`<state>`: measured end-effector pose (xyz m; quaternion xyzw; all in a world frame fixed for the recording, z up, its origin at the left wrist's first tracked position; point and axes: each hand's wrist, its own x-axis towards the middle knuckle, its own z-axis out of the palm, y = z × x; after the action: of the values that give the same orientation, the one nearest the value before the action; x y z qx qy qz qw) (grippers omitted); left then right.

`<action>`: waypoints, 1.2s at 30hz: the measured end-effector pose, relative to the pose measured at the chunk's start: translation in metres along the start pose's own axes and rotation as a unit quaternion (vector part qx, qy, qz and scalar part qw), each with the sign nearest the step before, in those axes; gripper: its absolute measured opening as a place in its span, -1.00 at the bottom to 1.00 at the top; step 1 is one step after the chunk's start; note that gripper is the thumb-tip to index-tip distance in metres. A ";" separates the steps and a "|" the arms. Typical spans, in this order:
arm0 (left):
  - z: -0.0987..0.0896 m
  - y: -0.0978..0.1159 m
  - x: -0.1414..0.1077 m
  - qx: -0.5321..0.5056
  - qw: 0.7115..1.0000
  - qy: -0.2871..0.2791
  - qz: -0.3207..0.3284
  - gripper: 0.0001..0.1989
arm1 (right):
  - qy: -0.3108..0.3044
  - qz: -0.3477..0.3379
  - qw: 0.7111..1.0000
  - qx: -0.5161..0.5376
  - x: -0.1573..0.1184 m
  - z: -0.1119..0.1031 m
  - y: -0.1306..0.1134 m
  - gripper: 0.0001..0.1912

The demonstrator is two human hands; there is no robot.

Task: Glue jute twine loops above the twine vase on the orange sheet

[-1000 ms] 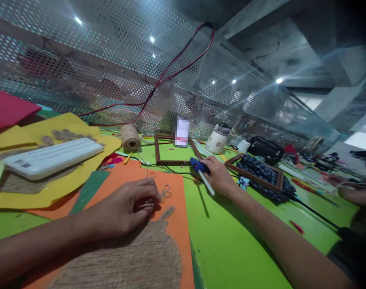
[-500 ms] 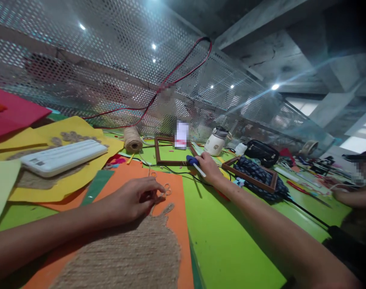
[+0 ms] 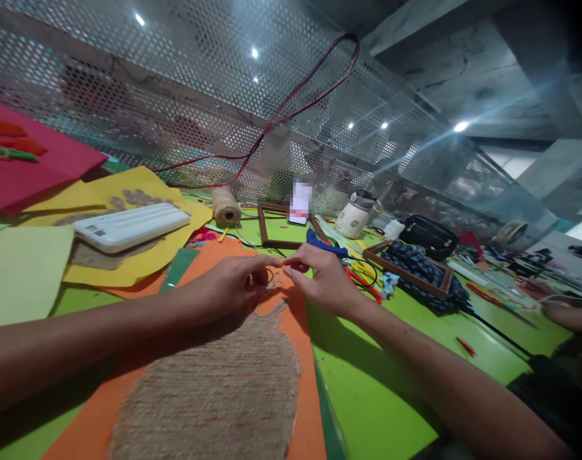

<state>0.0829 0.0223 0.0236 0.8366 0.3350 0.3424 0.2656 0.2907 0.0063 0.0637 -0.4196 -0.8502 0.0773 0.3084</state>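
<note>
Tbh pretty fiddly stuff: the left hand (image 3: 233,284) and right hand (image 3: 326,281) came together over some thin twine loops (image 3: 278,280), prob so both could reach the same tiny spot. Thumb + index were curled in on each, but idk if either was pinching a strand, way too thin to see, and couldn't tell if the fingertips touched. The twine panel (image 3: 214,390) lay flat on an orange sheet (image 3: 310,383) below, near end cut off. A power bank (image 3: 132,227) sat on a yellow sheet (image 3: 142,276), maybe as a weight. Phone (image 3: 300,199) was propped upright, prob for hands-free viewing, screen blurred. Blue tool (image 3: 324,243) behind the right hand was mostly blocked, so type n/a.
</note>
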 end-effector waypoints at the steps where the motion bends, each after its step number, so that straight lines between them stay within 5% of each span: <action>1: 0.000 0.000 0.001 -0.003 1.000 0.012 -0.002 -0.71 | -0.024 0.024 0.999 0.008 0.003 0.003 -0.007 -0.83; 7: 0.001 -0.009 0.006 -0.035 0.995 0.046 -0.079 -0.79 | -0.131 0.169 0.976 0.037 0.011 0.019 -0.014 -0.88; 14: 0.003 -0.019 0.012 -0.085 0.990 0.015 -0.111 -0.62 | -0.074 0.196 0.977 0.045 0.010 0.043 -0.006 -0.95; 20: 0.006 -0.022 0.019 -0.135 0.981 0.020 -0.140 -0.56 | -0.082 0.239 0.963 0.098 0.013 0.036 -0.003 -0.87; 24: 0.006 -0.019 0.020 -0.128 0.984 0.009 -0.125 -0.61 | -0.035 0.228 0.961 0.155 0.017 0.029 -0.003 -0.86; 31: 0.001 -0.011 0.018 -0.106 0.988 -0.011 -0.109 -0.50 | 0.079 0.283 0.897 0.330 0.020 0.031 0.002 -0.83; 36: -0.003 -0.022 0.017 -0.024 0.992 -0.030 -0.123 -0.44 | 0.058 0.355 0.840 0.406 0.016 0.025 0.008 -0.78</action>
<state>0.0818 0.0496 0.0174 0.7922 0.4190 0.2902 0.3355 0.2736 0.0267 0.0481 -0.5335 -0.5162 0.4954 0.4511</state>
